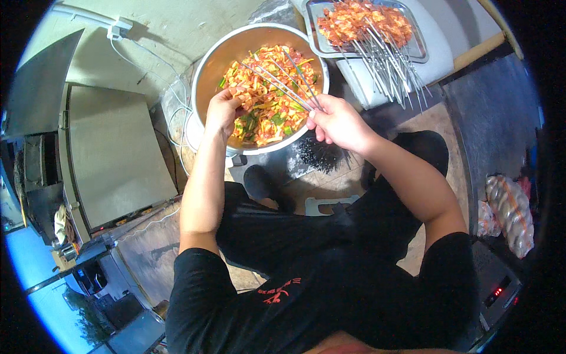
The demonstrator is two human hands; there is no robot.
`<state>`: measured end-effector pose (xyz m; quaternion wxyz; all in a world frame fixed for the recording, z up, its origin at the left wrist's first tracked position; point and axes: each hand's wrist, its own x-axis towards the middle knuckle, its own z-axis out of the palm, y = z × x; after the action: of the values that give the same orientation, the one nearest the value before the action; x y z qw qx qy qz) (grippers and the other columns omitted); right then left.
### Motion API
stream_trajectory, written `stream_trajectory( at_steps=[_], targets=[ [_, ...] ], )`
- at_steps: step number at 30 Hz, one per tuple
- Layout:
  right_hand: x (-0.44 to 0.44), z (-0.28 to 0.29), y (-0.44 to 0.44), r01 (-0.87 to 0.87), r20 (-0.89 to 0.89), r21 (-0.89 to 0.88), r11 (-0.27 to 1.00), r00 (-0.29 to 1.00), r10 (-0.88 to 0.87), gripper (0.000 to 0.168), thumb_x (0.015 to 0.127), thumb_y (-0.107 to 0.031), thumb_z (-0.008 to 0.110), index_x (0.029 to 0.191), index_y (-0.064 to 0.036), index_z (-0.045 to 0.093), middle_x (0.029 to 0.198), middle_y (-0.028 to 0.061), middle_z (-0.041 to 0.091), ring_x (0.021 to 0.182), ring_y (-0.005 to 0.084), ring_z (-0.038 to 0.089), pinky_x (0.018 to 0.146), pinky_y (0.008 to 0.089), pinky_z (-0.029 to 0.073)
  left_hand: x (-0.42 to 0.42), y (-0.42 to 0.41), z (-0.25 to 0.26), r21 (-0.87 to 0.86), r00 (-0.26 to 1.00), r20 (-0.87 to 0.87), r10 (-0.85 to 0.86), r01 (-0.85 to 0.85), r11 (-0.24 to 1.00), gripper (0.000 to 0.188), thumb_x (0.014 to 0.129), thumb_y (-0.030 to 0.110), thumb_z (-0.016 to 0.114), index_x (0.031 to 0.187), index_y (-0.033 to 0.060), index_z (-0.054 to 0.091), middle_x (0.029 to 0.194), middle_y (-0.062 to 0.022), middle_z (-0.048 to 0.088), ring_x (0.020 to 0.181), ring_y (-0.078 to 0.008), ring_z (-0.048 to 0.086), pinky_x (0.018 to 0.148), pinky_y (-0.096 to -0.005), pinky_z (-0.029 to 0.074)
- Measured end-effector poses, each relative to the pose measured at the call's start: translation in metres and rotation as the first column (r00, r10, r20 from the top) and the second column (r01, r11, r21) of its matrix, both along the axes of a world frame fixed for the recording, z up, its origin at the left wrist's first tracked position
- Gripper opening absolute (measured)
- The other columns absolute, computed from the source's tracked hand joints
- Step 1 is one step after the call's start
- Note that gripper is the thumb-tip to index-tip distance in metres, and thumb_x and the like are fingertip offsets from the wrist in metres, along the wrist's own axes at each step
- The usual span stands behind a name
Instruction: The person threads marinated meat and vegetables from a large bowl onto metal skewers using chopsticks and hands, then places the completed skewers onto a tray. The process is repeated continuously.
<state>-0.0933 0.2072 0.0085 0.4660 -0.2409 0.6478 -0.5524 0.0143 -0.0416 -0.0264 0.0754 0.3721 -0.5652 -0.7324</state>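
A large round metal pot (327, 73) holds marinated meat pieces (269, 84) mixed with onion and green vegetable pieces. Over its left side, my left hand (224, 111) pinches a piece of the coated meat (248, 101) between thumb and fingers. My right hand (338, 121), at the pot's right rim, grips several thin metal skewers (283, 84) near one end; their other ends fan out over the meat. Whether any meat is on these skewers I cannot tell. A metal tray (313, 33) at the upper right bears a heap of skewered meat (365, 22), its bare skewer ends (391, 66) pointing towards me.
A dense bundle of dark thin rods (325, 155) stands below the pot's right rim. White cables (180, 99) run down left of the pot, beside a pale cabinet (117, 155). A stool (331, 204) is between the legs. Plastic-wrapped goods (510, 212) lie far right.
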Motion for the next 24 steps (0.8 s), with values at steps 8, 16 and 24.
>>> stream_trajectory(
  at_steps=[8, 16, 24],
  targets=[
    [0.006, -0.008, -0.009, -0.041, -0.012, 0.075, 0.996, 0.999, 0.042, 0.014, 0.085, -0.004, 0.047, 0.098, 0.001, 0.049, 0.070, 0.0063, 0.058, 0.047, 0.0068, 0.043, 0.042, 0.0210, 0.035, 0.012, 0.004, 0.010, 0.240, 0.961, -0.153, 0.230, -0.190, 0.952, 0.019, 0.085, -0.007, 0.049, 0.103, -0.0058, 0.056, 0.091, -0.0122, 0.061, 0.072, -0.0194, 0.059, 0.062, -0.0290, 0.049],
    [0.004, -0.005, -0.009, -0.092, 0.005, 0.080, 0.993, 0.996, 0.092, 0.020, 0.086, -0.006, 0.046, 0.104, 0.003, 0.048, 0.069, 0.0075, 0.058, 0.045, 0.0078, 0.045, 0.042, 0.0215, 0.036, 0.014, -0.007, 0.007, 0.401, 0.916, -0.170, 0.364, -0.273, 0.875, 0.016, 0.087, -0.003, 0.049, 0.101, -0.0033, 0.056, 0.088, -0.0115, 0.060, 0.074, -0.0202, 0.060, 0.065, -0.0308, 0.052],
    [0.005, -0.004, -0.008, -0.134, -0.071, 0.138, 0.981, 0.987, 0.144, 0.022, 0.083, -0.008, 0.045, 0.099, 0.006, 0.050, 0.068, 0.0092, 0.060, 0.045, 0.0103, 0.049, 0.043, 0.0254, 0.040, 0.013, 0.001, 0.016, 0.275, 0.909, -0.294, 0.296, -0.217, 0.937, 0.018, 0.085, -0.003, 0.052, 0.102, -0.0015, 0.056, 0.092, -0.0094, 0.060, 0.081, -0.0194, 0.059, 0.071, -0.0316, 0.050]
  ],
)
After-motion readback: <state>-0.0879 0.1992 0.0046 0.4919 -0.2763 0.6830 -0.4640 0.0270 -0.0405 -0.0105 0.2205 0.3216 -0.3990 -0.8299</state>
